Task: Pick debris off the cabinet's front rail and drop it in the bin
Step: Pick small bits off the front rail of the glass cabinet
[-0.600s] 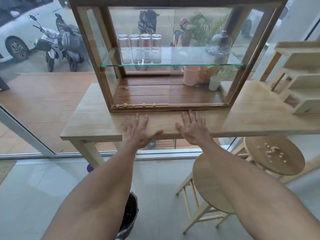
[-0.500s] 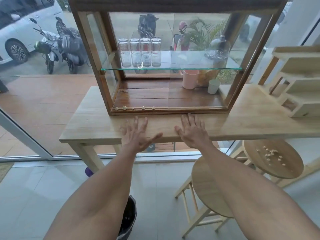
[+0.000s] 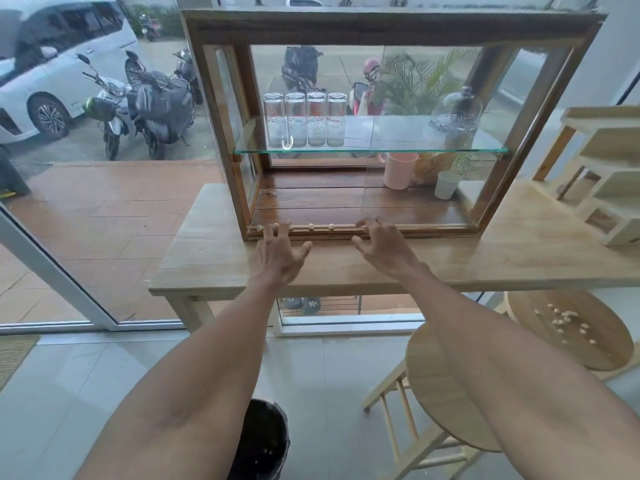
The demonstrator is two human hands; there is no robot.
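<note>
A wooden glass cabinet point(image 3: 221, 109) stands on a light wood table point(image 3: 519, 251). Small pale bits of debris point(image 3: 311, 227) lie in a row along the left half of its front rail point(image 3: 415, 233). My left hand point(image 3: 278, 252) reaches the rail's left part, fingers spread and fingertips among the bits. My right hand point(image 3: 382, 244) rests at the rail's middle, fingers curled onto it. I cannot tell whether either fingertip pinches a bit. A black bin point(image 3: 263, 441) stands on the floor below, between my forearms.
Inside the cabinet are several glass jars point(image 3: 304, 119) on a glass shelf, a pink cup point(image 3: 400, 169) and a white cup point(image 3: 446, 184). Two round wooden stools point(image 3: 450, 393) stand at the right; the farther one point(image 3: 571, 327) holds scattered bits. A wooden rack point(image 3: 609, 174) occupies the table's right end.
Both hands have moved forward from the table's front part to the cabinet's front rail, and the fingers have curled down onto it. The view has come closer.
</note>
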